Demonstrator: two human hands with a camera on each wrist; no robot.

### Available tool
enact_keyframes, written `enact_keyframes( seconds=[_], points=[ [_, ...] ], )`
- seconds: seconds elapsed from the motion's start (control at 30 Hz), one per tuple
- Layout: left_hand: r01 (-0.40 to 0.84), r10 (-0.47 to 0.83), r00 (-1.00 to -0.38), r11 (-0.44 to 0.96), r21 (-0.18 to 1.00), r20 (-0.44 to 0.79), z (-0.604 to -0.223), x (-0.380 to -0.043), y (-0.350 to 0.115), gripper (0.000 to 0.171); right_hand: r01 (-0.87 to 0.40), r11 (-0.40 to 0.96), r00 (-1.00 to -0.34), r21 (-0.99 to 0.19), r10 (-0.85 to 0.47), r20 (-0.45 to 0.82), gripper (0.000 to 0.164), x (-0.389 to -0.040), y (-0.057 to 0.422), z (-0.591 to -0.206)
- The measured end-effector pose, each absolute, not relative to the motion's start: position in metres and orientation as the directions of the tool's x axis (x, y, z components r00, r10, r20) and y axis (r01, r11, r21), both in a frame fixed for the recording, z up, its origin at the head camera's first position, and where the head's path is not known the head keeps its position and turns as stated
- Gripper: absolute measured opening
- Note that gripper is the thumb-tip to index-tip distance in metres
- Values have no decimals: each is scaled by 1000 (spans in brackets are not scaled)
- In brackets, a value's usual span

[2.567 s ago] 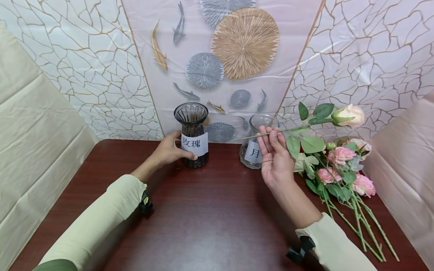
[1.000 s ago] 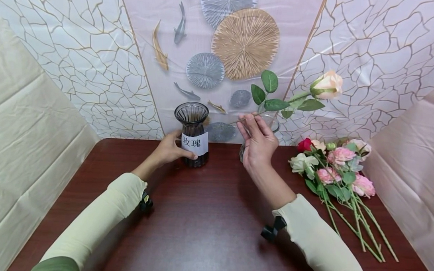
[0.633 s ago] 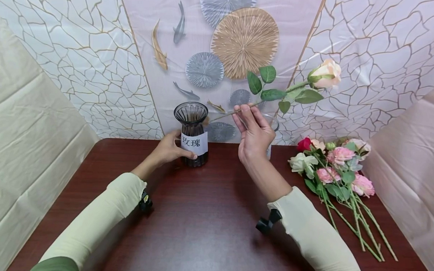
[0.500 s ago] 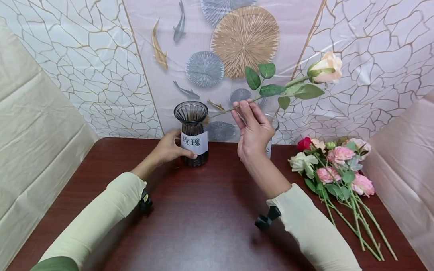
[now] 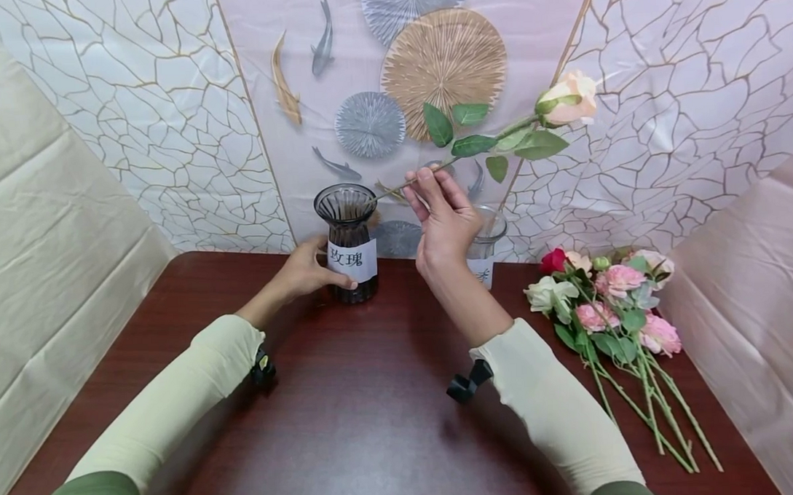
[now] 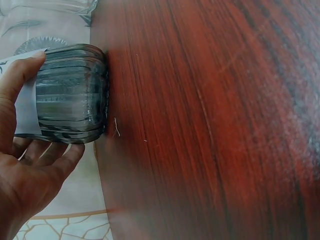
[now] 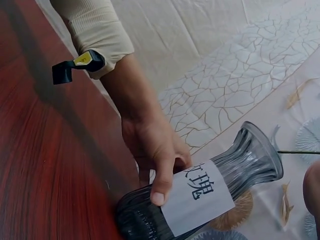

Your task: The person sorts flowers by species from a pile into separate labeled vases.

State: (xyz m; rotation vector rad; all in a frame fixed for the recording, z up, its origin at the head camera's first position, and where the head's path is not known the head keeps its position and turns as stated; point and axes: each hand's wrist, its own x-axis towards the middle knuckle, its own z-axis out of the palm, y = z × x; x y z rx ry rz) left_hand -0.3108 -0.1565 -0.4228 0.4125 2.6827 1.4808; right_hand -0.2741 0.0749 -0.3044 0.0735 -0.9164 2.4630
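Pinching peach rose [image 5: 570, 99], green-leaved, slanting: right grip [image 5: 450, 227] | holding ribbed smoky vase [image 5: 350, 238], white-labelled: left grip [image 5: 305, 269]

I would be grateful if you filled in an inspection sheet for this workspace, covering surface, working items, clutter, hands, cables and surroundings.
Surface: glossy red-brown wood-grain table; small pale thread-like scrap near the held vase's base.
Working items: smoky-grey ribbed glass vase, upright, white label; peach rose with green leaves, slanted, stem end at the vase's mouth, whether inside unclear.
Clutter: clear glass vase with white label, partly hidden by the right hand; loose pile of pink, white and red flowers at right.
Hands: left hand grips the smoky vase; right hand pinches the rose's stem.
Cables: nothing seen.
Surroundings: pale fish-and-disc patterned backdrop; beige fabric sides.
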Motion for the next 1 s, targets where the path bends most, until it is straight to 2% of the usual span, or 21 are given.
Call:
enact_keyframes(
  seconds=[0.23,0.53,0.7,1.0],
  points=[
    [198,251,-965,508,838,77,-424,-311,-157,87,-472,-608,-870,-639,439,224,11,-278,64,-317],
    [206,262,-961,489,847,82,-423,-310,-156,86,-458,-574,-879,-679,408,248,24,-279,52,-329],
    [208,263,-961,493,845,83,-425,-311,-156,86,-460,-542,-875,-703,413,254,25,-281,43,-335],
    [215,265,-960,489,846,91,-422,-310,-155,85,-409,-327,-868,-852,428,252,27,-277,35,-346]
  ],
)
